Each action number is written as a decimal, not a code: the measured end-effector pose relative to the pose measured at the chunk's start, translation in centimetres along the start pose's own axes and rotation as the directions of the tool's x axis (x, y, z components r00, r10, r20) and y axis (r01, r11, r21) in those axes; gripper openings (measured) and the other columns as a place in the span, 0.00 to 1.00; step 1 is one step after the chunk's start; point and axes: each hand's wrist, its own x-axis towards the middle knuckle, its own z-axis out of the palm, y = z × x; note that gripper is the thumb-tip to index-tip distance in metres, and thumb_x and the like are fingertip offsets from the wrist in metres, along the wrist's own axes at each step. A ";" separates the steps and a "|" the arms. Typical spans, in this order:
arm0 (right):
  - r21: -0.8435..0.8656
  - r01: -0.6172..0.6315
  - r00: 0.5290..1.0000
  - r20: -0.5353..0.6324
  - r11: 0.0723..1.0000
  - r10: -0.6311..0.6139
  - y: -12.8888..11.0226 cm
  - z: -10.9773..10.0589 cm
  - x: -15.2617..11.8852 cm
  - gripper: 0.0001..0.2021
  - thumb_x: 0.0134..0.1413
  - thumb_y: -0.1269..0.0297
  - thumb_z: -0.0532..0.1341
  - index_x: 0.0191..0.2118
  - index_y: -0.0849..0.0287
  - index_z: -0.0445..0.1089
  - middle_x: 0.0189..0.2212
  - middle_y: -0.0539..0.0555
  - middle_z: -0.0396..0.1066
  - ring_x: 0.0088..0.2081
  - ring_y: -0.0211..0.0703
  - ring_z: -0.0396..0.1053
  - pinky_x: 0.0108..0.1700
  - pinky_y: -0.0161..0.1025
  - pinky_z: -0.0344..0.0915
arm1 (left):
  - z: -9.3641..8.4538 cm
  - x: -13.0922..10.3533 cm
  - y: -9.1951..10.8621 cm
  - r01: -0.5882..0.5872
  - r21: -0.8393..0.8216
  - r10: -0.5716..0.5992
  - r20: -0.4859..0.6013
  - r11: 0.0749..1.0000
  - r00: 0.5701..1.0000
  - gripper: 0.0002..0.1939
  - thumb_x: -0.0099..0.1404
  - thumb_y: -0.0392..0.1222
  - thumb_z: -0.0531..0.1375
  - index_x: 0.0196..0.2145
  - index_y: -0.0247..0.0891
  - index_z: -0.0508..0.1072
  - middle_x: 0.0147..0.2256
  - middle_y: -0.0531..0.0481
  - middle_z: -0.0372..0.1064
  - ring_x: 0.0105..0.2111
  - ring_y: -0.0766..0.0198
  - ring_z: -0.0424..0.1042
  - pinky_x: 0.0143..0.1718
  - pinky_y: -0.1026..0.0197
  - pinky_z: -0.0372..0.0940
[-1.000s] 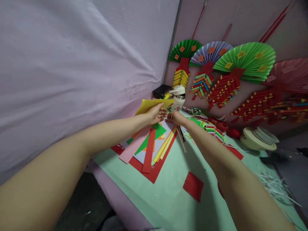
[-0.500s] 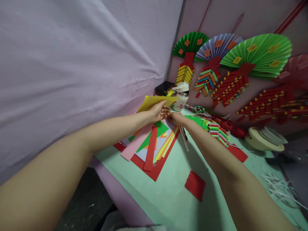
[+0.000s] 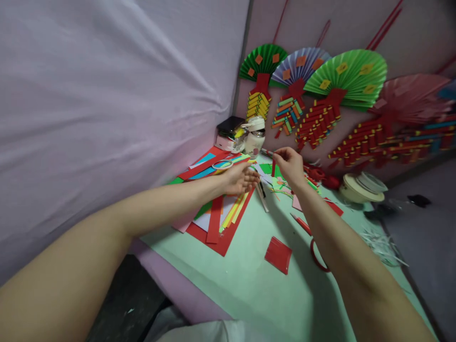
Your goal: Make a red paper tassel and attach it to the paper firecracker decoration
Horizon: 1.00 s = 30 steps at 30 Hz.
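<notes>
"Narrow red paper strip (image 3: pixel 273 169): where is it, and how is it held?"

"Right of centre, hanging nearly upright above the far part of the pale green tabletop (image 3: pixel 245 289). The bare right hand (image 3: pixel 289 164) pinches its upper end between thumb and fingertips."

"And the bare left hand (image 3: pixel 242 180)?"

"Fingers apart and loosely curled, nothing visible in them. It lies over the layered stack of coloured paper sheets (image 3: pixel 213 223) at left; contact cannot be told."

"How should the strip handle?"

"Probably very light, flexible and easily creased; a gentle pinch at one end should suit it."

"What lies farther out?"

"Near side, a glossy red square piece (image 3: pixel 278 255); far side, a white lidded bottle (image 3: pixel 254 142); on the wall at far right, a light-green pleated paper fan (image 3: pixel 351 78)."
</notes>
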 end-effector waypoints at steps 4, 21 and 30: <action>0.138 -0.214 0.977 0.042 0.967 0.210 -1.7 -4.5 -2.8 0.09 0.42 0.60 0.64 0.29 0.60 0.68 0.21 0.48 0.65 0.21 0.33 0.60 0.24 0.32 0.58 | 2.8 -1.1 -0.8 0.153 0.113 -0.180 0.296 0.982 0.938 0.13 0.58 0.49 0.59 0.32 0.35 0.72 0.32 0.45 0.71 0.30 0.65 0.69 0.29 0.64 0.61; -0.817 -0.361 0.770 0.011 0.449 0.638 -2.6 -15.2 -18.2 0.10 0.50 0.59 0.60 0.33 0.62 0.70 0.32 0.60 0.71 0.34 0.47 0.68 0.32 0.37 0.57 | 8.0 -2.2 -7.4 -0.157 0.040 0.155 0.034 0.987 0.987 0.03 0.53 0.34 0.63 0.28 0.34 0.71 0.28 0.50 0.68 0.27 0.71 0.67 0.30 0.67 0.63; -0.891 -0.367 0.635 -0.032 0.265 0.772 -1.6 -14.6 -21.8 0.12 0.48 0.59 0.58 0.28 0.64 0.71 0.29 0.64 0.72 0.31 0.48 0.70 0.26 0.37 0.53 | 6.3 -2.9 -8.8 -0.113 -0.067 0.111 -0.038 0.991 0.993 0.08 0.51 0.32 0.63 0.29 0.34 0.68 0.26 0.52 0.66 0.24 0.71 0.66 0.29 0.66 0.65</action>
